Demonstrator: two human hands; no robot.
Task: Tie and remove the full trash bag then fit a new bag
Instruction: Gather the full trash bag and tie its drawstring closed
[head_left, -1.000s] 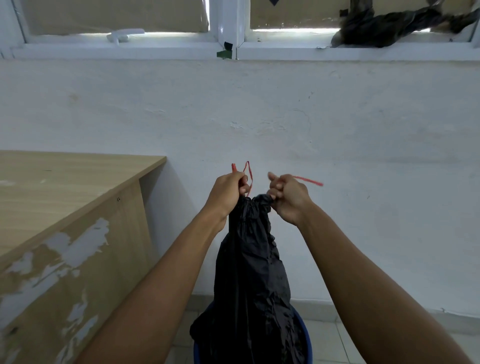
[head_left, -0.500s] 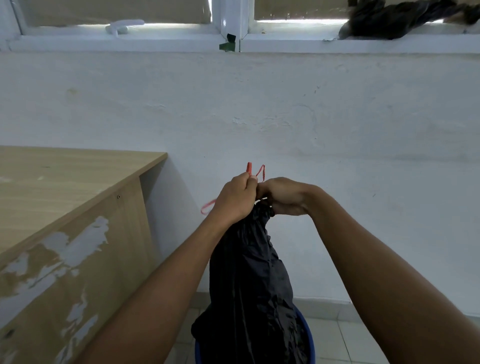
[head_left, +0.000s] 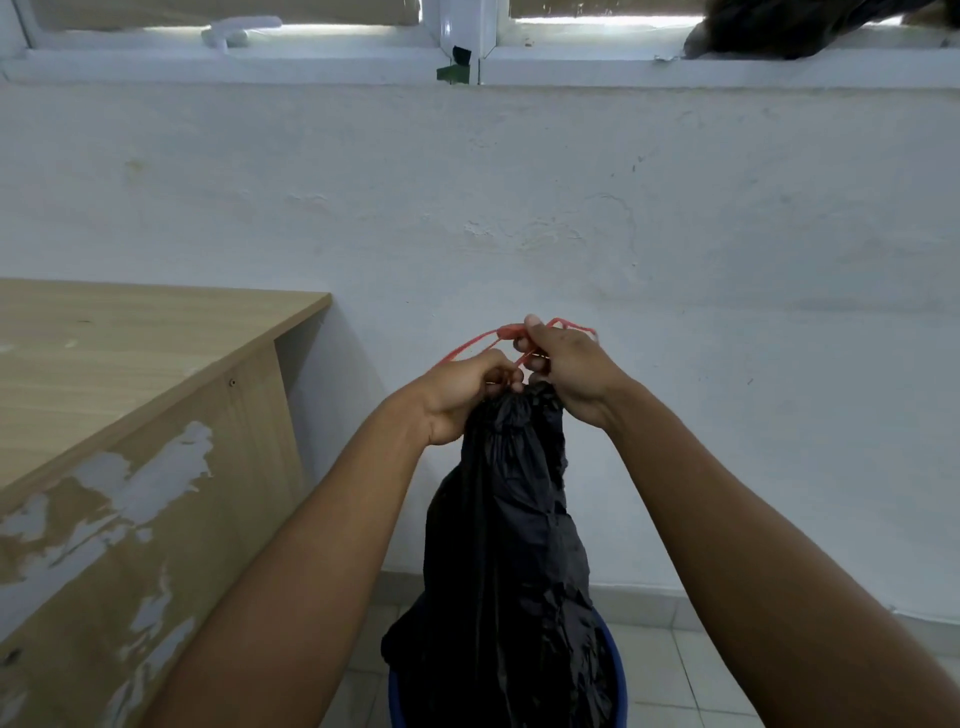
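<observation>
A full black trash bag (head_left: 506, 545) stands pulled up out of a blue bin (head_left: 618, 675), its neck gathered tight at the top. A red drawstring (head_left: 470, 344) loops above the neck. My left hand (head_left: 462, 392) grips the bag's neck and pinches one strand of the drawstring. My right hand (head_left: 563, 366) pinches the other strand just above the neck, with a red loop showing behind its knuckles. The two hands touch over the bag. The bin's inside is hidden by the bag.
A wooden desk (head_left: 130, 374) with peeling side panel stands close on the left. A white wall (head_left: 623, 234) is right behind the bin, with a window sill (head_left: 311, 67) above and a dark cloth (head_left: 810, 26) on it. Tiled floor (head_left: 670, 665) shows at the right.
My hands came together from apart, crossed the red strands over the bag's neck, and now the right hand has lifted a loop slightly above the left.
</observation>
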